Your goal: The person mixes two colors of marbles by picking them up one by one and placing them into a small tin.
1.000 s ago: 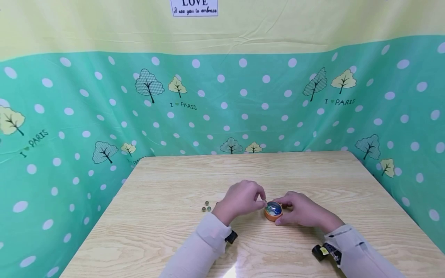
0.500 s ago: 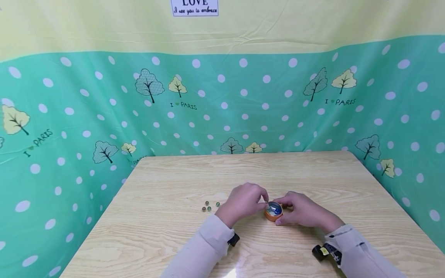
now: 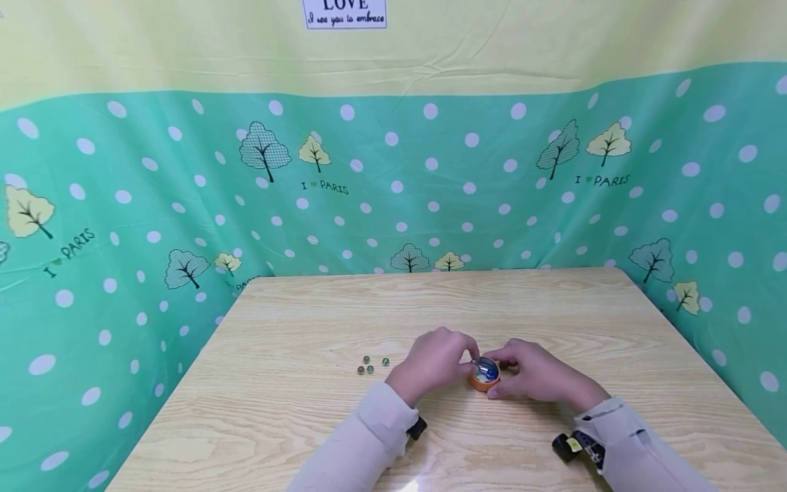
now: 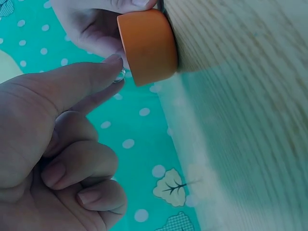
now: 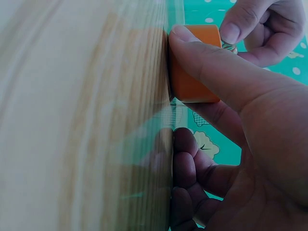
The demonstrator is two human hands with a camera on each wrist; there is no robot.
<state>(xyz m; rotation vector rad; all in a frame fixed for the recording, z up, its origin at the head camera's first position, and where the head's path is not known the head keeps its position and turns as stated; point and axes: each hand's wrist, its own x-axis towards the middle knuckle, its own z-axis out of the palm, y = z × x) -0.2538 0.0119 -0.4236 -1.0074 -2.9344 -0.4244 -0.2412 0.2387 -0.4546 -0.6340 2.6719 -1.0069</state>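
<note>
Container: round and orange (image 4: 147,46), upright on the table right of centre, toward the near side; I make out glossy blue inside it, too small to identify.
Right hand: I see it (image 3: 535,369) clamped on the container from the right, thumb on the near side of the wall, forefinger on the far side; the other fingers are bent.
Left hand: reaches in from the left (image 3: 435,362), thumb and forefinger together on one small marble, the remaining fingers curled toward the palm.
Pinched marble: clear with greenish streaks (image 5: 229,47), just beside the container's mouth; I cannot tell whether it touches the rim.
Loose marbles: I count four (image 3: 370,370) in a small cluster on the table, left of the left hand and well apart from the container.
Table: pale wood grain (image 3: 295,321), a bright reflection at the near edge.
Sleeves: light-coloured (image 3: 369,437), a black device at each wrist.
Curtain: green with pale dots, trees and "I PARIS" lettering (image 3: 430,184), yellow above, hanging behind the far edge and down both sides.
</note>
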